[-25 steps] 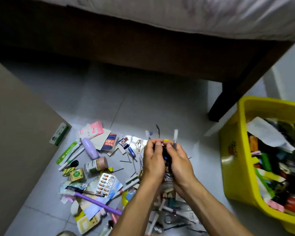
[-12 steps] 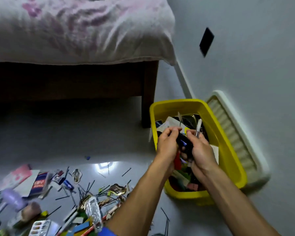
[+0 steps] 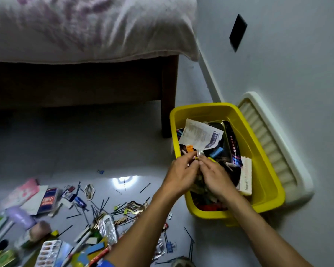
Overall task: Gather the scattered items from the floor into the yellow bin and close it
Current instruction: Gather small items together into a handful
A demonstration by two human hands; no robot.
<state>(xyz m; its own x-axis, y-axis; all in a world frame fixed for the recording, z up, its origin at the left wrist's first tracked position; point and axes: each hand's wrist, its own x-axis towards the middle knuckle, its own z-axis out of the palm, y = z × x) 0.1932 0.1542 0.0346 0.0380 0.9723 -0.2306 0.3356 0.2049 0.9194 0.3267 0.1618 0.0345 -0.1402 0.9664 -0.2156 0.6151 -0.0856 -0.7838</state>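
Head view recorded both hands together over the near left edge of the yellow bin (image 3: pixel 266 151), right of centre in the frame. Left hand (image 3: pixel 179 176) and right hand (image 3: pixel 214 176) met at the fingertips, fingers curled round a small bundle of items (image 3: pixel 200 154), of which a pale, slim piece stood up above the fingers; what else the bundle contained could not be determined. The bin stood open on the grey floor (image 3: pixel 104 147), beside the bed leg (image 3: pixel 169 97), and held a heap of mixed goods: a crumpled printed paper (image 3: pixel 199 135) on top, a white box (image 3: pixel 246 176) along its right side, dark packets between. A cream ribbed lid (image 3: pixel 274 147) leaned against the wall directly behind the bin, touching its far side. Scattered items (image 3: pixel 96 214) remained on the floor at lower left: hairpins, a blister pack (image 3: pixel 47 251), a lilac bottle (image 3: pixel 20 216), a red-and-blue packet (image 3: pixel 48 199), binder clips. A bed with pale bedding (image 3: pixel 85 29) filled the upper left.
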